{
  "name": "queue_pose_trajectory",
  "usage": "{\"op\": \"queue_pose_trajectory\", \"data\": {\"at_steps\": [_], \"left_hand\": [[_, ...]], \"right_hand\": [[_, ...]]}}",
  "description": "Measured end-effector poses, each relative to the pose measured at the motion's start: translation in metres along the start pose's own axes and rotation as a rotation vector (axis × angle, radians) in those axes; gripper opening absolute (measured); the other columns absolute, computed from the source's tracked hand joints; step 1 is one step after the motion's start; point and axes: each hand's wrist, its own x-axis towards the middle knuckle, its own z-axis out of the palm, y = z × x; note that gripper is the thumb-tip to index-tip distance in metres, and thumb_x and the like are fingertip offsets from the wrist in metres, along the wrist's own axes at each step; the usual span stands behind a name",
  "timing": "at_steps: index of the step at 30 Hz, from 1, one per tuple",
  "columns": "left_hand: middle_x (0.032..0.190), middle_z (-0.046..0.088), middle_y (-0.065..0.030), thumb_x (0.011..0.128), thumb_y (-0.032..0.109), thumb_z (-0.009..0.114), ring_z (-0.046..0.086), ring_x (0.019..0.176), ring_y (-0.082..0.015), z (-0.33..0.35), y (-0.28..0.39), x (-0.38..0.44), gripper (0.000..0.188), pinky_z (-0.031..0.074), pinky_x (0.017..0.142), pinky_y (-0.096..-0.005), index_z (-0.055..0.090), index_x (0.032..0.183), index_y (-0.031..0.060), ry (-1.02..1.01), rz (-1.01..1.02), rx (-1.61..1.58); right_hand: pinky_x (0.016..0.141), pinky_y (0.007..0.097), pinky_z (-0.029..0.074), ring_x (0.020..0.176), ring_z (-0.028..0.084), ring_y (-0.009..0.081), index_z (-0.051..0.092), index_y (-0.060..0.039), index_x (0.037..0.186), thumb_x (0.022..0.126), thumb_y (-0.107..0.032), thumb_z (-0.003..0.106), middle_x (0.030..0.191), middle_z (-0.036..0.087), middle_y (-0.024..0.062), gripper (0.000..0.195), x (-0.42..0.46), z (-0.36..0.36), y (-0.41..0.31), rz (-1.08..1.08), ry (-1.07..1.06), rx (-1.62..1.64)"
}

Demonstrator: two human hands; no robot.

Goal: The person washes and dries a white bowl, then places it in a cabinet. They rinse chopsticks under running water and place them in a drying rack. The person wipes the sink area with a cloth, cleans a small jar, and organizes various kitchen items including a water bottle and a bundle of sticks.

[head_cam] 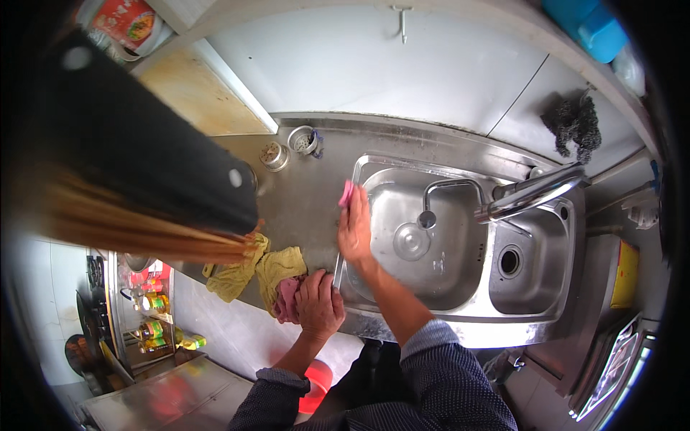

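Observation:
My right hand (356, 226) is at the left rim of the large steel sink basin (458, 280), its fingers pressed on a small pink cloth or sponge (346, 194). Near the counter's front edge, my left hand (321, 304) lies against a bunched dusty-pink cloth (287, 301); whether the fingers grip it is hidden. A yellow cloth (280, 264) sits under and beside the pink one, with another yellow cloth (240, 277) to its left. In the large basin is a round drain cover (412, 241).
A chrome faucet (533, 199) reaches over the sink, beside a smaller basin (531, 285). Two metal strainers (275, 156) (303, 141) stand at the counter's back. A blurred black object (156, 140) hangs close at upper left. Below is a red bucket (318, 385).

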Motion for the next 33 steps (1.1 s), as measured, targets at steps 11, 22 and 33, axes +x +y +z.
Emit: {"op": "queue_pose_trajectory", "data": {"at_steps": [11,22,33], "left_hand": [[0.128,0.057,-0.0150,0.091,0.023,0.050,0.053,0.117,-0.0373,0.001,-0.005,-0.004,0.033,0.038,0.097,-0.0485,0.060,0.117,0.0036,0.059,0.031,-0.072],[0.125,0.056,-0.0162,0.086,0.012,0.058,0.053,0.114,-0.0378,0.000,-0.003,0.000,0.028,0.038,0.098,-0.0494,0.059,0.113,0.0064,0.014,0.027,-0.072],[0.124,0.055,-0.0143,0.085,0.013,0.061,0.053,0.109,-0.0365,0.001,-0.003,-0.001,0.030,0.041,0.092,-0.0479,0.059,0.114,0.0100,0.040,0.040,-0.002]], "right_hand": [[0.115,0.0462,0.029,0.139,0.029,0.0498,0.014,0.0000,0.154,0.094,-0.013,0.050,0.155,0.022,0.0315,0.071,-0.097,-0.076,-0.060,0.382,-0.758,-0.032],[0.082,0.0484,0.051,0.098,0.057,0.0455,0.033,-0.0154,0.149,0.093,-0.006,0.052,0.111,0.048,0.0291,0.060,0.034,-0.013,0.013,0.143,-0.096,-0.370],[0.096,0.0500,0.044,0.107,0.055,0.0412,0.052,0.0037,0.123,0.089,-0.010,0.061,0.121,0.058,0.0262,0.037,0.135,-0.136,0.038,0.154,0.438,-0.424]]}}
